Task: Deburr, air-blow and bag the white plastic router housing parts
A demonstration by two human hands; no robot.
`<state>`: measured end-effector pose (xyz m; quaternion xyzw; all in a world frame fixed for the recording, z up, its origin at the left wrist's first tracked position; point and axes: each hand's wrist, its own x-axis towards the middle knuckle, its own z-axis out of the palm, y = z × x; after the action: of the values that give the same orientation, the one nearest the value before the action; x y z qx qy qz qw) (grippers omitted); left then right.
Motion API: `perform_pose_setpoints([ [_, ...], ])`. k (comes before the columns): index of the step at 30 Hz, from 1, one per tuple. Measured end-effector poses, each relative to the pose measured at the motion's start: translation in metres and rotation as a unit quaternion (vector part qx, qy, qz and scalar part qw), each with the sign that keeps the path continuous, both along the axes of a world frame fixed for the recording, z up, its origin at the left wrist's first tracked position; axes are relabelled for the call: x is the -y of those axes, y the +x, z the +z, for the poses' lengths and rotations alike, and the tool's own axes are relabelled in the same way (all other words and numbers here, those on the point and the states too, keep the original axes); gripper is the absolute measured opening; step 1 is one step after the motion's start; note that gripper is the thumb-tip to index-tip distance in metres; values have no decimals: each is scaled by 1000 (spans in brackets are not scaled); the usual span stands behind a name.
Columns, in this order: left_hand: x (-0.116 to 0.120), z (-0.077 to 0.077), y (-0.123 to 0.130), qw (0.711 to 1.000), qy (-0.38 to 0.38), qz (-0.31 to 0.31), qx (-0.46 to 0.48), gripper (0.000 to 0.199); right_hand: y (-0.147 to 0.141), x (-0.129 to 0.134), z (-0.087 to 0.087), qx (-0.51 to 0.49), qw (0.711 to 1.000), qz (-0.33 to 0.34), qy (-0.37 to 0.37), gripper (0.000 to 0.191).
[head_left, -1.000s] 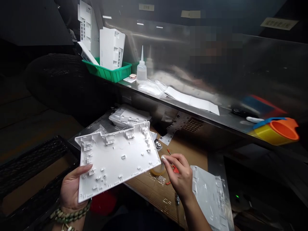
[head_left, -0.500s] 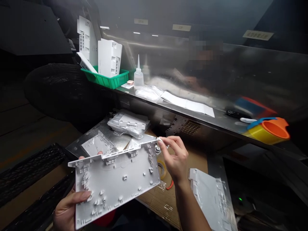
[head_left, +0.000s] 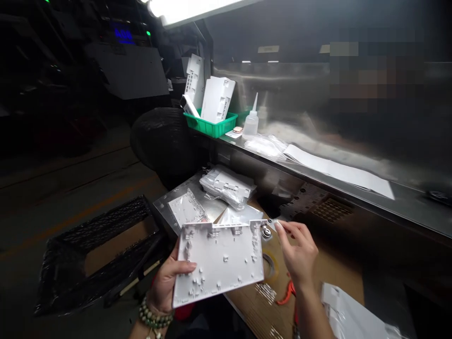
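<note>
My left hand grips the left edge of a white plastic housing panel, thumb on the inner face and the other fingers behind. The panel is tilted toward me, showing clips, ribs and small posts. A beaded bracelet is on the left wrist. Just off the panel's upper right corner, my right hand is closed in a pinch. A small whitish bit shows at its fingertips, too small to name. Below that corner are a round metal piece and a roll of tape, partly hidden by the panel.
Bagged white panels lie behind, another bagged part at left, and a white panel at lower right. Red-handled pliers rest on cardboard. The shelf bears a green bin and a dropper bottle. A black crate stands left.
The view has swung left, bringing the black crate and lamp into sight. My right fingertips have come off the panel's corner, leaving a small gap. The left hand still holds the panel, now less tilted.
</note>
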<state>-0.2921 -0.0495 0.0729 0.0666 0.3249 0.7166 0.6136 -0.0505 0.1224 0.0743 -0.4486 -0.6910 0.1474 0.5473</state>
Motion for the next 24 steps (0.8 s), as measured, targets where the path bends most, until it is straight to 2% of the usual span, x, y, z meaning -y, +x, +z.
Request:
perform_pose_setpoints([
  [3, -7, 2, 15, 998, -4, 7, -65, 80, -14, 15, 0, -32, 999, 35, -10, 8],
  [6, -12, 3, 32, 988, -7, -11, -154, 75, -36, 46, 15, -63, 991, 117, 6, 10],
  [9, -14, 2, 46, 973, 3, -20, -230, 70, -56, 69, 26, -64, 982, 177, 25, 20],
  [12, -15, -1, 53, 964, 2, -26, -266, 65, -66, 76, 26, -57, 980, 187, 32, 25],
  [16, -14, -3, 57, 966, 11, -27, -257, 66, -65, 74, 20, -61, 985, 159, 13, 18],
  [18, -13, -3, 54, 971, 2, -30, -239, 68, -61, 71, 7, -51, 986, 157, 1, 16],
  [20, -10, -2, 47, 980, -34, -28, -192, 76, -51, 63, -17, -3, 990, 136, -37, 15],
  [22, -4, -2, 31, 989, -84, 4, -122, 88, -36, 51, -53, 74, 990, 79, -95, 21],
  [24, 5, -7, 8, 988, -125, 74, -50, 95, -16, 38, -95, 121, 983, 24, -136, 26],
])
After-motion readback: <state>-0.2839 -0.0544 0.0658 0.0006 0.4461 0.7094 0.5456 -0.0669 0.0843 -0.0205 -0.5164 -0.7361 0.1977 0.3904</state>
